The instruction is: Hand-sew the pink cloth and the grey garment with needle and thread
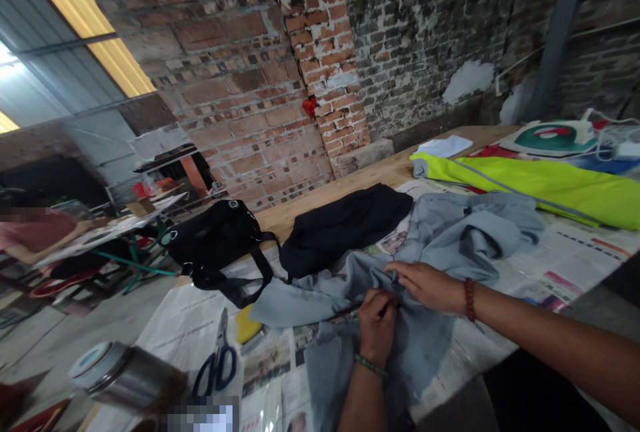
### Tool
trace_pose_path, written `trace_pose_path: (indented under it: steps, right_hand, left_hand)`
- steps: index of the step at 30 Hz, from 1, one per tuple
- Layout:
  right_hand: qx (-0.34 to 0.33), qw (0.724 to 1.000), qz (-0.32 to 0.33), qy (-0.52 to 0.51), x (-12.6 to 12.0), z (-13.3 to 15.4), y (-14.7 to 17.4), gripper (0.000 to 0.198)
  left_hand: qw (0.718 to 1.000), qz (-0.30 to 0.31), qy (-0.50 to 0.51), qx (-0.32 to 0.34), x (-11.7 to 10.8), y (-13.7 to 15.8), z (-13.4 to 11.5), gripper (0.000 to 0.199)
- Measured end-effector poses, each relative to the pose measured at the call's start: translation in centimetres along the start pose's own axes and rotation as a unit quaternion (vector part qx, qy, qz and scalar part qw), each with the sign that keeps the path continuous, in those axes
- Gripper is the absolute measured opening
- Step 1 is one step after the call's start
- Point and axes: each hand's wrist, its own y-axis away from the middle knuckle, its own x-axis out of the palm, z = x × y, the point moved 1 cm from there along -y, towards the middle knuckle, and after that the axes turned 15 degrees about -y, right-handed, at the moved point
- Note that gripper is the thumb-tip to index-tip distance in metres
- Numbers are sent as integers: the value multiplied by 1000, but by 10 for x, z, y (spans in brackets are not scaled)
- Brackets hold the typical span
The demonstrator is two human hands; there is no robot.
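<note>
A crumpled grey-blue garment [300, 302] lies spread over the newspaper in front of me. My left hand [377, 325], with a green bead bracelet at the wrist, rests on it with the fingers curled in, pinching the cloth. Just to its right, my right hand [425, 285], with a dark red bead bracelet, lies on the same garment; its fingers stretch to the left over a fold. A folded dark navy cloth [345, 229] is behind the garment. A round yellow object [247, 325] touches the tip of the garment at the left.
Dark-handled scissors [217, 365] and a metal flask [127, 379] are at the near left. A black bag [215, 245] stands behind them. On the right are a bright yellow garment [550, 185] and an iron [553, 137]. A person [45, 235] sits at another table.
</note>
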Motion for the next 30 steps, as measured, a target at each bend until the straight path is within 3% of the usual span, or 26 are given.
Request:
trace_pose_path:
  steps: [9,15,20,23,27,30]
  right_hand:
    - [37,996,39,-75,14,-9,-4,34]
    - [-37,988,-142,-36,13,-18,13,32]
    - [-113,983,-141,23,31,-14,34,22]
    - [-71,987,-142,35,47,-15,36,27]
    - [32,986,-159,35,63,-26,36,53]
    - [16,990,-131,42,65,-35,41,62]
  left_hand:
    - [1000,-16,1,-22,2,0,6,15]
    - [985,19,75,-154,2,-4,11,19]
    - [970,30,120,-207,6,-5,17,34]
    - [969,37,122,-211,7,-5,18,35]
    - [970,37,113,-210,6,-3,16,33]
    - [971,45,113,-205,8,-2,15,32]
